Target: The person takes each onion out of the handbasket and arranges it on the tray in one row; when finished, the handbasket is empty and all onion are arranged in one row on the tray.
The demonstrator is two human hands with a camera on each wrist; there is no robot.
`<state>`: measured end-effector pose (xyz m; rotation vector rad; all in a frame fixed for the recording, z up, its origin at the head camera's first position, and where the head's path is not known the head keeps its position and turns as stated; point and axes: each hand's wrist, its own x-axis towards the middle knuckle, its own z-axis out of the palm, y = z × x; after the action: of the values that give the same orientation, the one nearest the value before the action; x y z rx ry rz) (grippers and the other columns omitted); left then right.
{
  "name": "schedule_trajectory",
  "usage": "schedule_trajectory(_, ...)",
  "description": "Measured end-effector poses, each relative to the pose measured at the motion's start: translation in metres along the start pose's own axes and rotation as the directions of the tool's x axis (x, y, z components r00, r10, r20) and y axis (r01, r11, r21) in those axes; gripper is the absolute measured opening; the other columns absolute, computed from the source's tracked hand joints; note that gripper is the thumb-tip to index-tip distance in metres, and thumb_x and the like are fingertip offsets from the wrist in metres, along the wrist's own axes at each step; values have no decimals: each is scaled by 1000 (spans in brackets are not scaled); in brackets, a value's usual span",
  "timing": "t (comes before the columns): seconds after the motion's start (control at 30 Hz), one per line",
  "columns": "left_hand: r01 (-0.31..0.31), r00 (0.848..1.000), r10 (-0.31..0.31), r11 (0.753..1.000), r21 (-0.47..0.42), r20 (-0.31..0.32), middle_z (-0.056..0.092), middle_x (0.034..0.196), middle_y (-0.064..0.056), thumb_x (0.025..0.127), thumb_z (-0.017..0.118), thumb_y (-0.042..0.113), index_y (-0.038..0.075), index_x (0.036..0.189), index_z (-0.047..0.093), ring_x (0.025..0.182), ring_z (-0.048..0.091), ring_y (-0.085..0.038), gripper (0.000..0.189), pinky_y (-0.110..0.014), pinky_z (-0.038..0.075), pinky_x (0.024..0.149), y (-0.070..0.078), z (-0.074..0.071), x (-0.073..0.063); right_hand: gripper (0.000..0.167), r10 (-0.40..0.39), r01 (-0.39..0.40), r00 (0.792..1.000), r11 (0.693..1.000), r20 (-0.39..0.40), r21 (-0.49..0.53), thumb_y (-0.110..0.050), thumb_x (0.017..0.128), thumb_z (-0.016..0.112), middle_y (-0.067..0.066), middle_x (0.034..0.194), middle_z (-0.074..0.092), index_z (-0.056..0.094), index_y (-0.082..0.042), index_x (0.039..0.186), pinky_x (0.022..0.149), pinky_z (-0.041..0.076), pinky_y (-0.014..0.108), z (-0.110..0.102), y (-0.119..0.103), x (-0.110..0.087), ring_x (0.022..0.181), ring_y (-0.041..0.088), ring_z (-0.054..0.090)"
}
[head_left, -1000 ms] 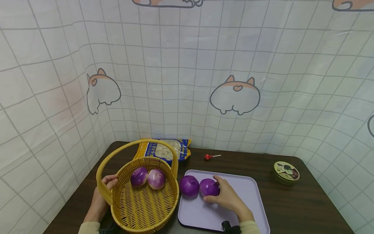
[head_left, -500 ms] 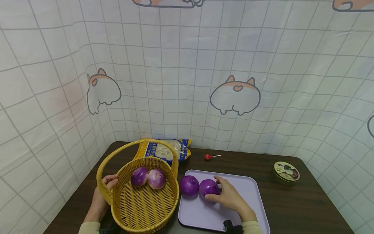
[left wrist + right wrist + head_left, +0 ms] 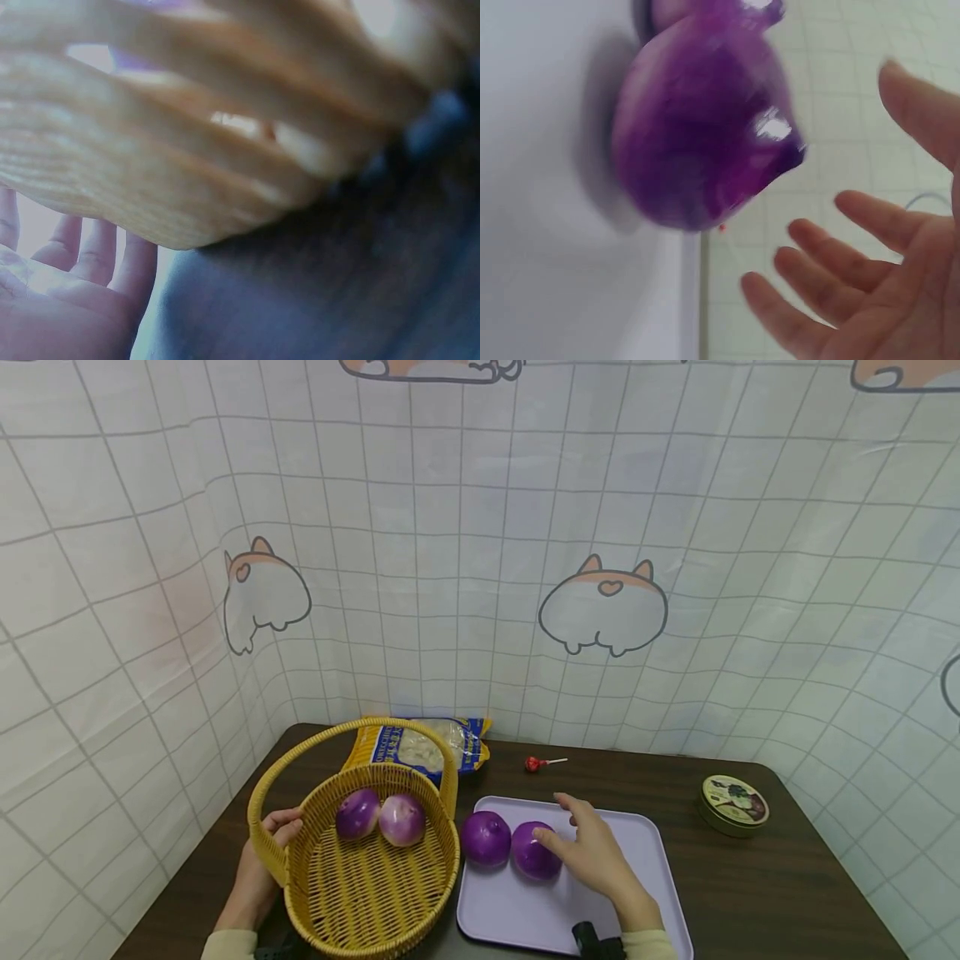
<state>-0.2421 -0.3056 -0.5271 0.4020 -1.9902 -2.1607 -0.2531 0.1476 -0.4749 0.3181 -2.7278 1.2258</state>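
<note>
My right hand [image 3: 596, 852] hovers at the right side of a purple onion [image 3: 536, 852], fingers spread and empty. In the right wrist view its fingers [image 3: 810, 289] stand apart from the glossy onion [image 3: 705, 127]. Another purple onion [image 3: 486, 838] sits just left of it, both on a lilac tray [image 3: 517, 910]. On the left, a yellow wicker basket [image 3: 375, 893] with a tall handle holds two paler purple onions [image 3: 402, 820]. My left hand [image 3: 262, 860] rests at the basket's left side, fingertips at the rim; the left wrist view shows its fingers [image 3: 94, 251] extended, partly hidden behind the wicker.
A yellow and blue pasta bag [image 3: 423, 745] lies behind the basket. A red lollipop [image 3: 533, 764] is on the dark table [image 3: 780, 893] behind the tray. A round green tin [image 3: 733, 804] stands to the right. A patterned white cloth [image 3: 465, 568] hangs behind.
My right hand has let go of the right onion on the tray and drawn back up and to the right, fingers spreading. That onion has turned slightly. The left hand and basket have stayed still.
</note>
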Motion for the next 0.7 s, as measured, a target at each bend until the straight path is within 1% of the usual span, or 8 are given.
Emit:
schedule_trajectory(0.13, 10, 1000, -10, 1000, -8, 2, 60, 104, 10, 97, 62, 29, 6, 118, 58, 90, 59, -5, 31, -21, 52, 72, 1, -1, 0, 56, -51, 55, 995, 997, -80, 47, -31, 85, 75, 11, 129, 58, 57, -10, 134, 93, 49, 48, 3, -14, 0, 113, 34, 56)
schedule_trajectory(0.2, 6, 1000, -6, 1000, -5, 5, 60, 103, 11, 97, 62, 28, 8, 116, 59, 90, 58, -5, 28, -21, 52, 72, 3, -1, -1, 49, -85, 95, 990, 992, -112, 84, -26, 85, 76, 8, 127, 61, 60, -12, 130, 91, 50, 48, 7, -23, -1, 110, 33, 57)
schedule_trajectory(0.27, -15, 1000, 15, 1000, 4, 8, 61, 103, 12, 97, 61, 25, 5, 116, 59, 93, 58, -4, 28, -20, 51, 74, 5, -1, -3, 44, -119, 135, 984, 984, -134, 114, -21, 84, 77, 4, 123, 63, 63, -14, 125, 89, 51, 48, 14, -33, -3, 107, 30, 59)
schedule_trajectory(0.37, -57, 998, 57, 998, 31, 9, 61, 104, 16, 98, 59, 18, -2, 116, 57, 98, 56, -2, 28, -17, 49, 78, 12, 2, -8, 38, -179, 200, 972, 970, -151, 141, -18, 83, 78, -4, 117, 66, 66, -18, 119, 86, 53, 43, 26, -46, -6, 103, 21, 60)
schedule_trajectory(0.43, -76, 997, 76, 996, 53, 6, 60, 106, 17, 98, 56, 14, -7, 116, 55, 101, 55, -1, 27, -15, 48, 80, 15, 4, -10, 36, -212, 233, 967, 960, -140, 156, -17, 83, 77, -5, 115, 66, 67, -19, 117, 84, 53, 40, 35, -54, -8, 101, 19, 61)
schedule_trajectory(0.5, -80, 997, 80, 994, 70, 3, 58, 107, 18, 97, 55, 11, -9, 115, 53, 102, 54, 1, 27, -14, 47, 81, 18, 5, -12, 35, -242, 258, 965, 948, -105, 187, -18, 85, 76, -5, 117, 66, 67, -19, 118, 84, 53, 38, 42, -59, -10, 101, 19, 62)
schedule_trajectory(0.63, -84, 996, 84, 993, 80, 4, 58, 107, 19, 97, 54, 10, -10, 115, 51, 102, 54, 2, 27, -13, 46, 82, 19, 7, -14, 35, -277, 282, 959, 933, -52, 224, -18, 86, 75, -3, 122, 64, 66, -16, 120, 90, 52, 41, 50, -66, -11, 110, 21, 62)
schedule_trajectory(0.7, -86, 996, 85, 994, 72, 5, 59, 107, 20, 96, 55, 9, -11, 115, 50, 102, 55, 1, 28, -14, 47, 82, 19, 7, -15, 34, -297, 301, 953, 927, -56, 221, -16, 85, 75, -3, 120, 65, 66, -16, 119, 91, 52, 40, 54, -68, -11, 111, 19, 61)
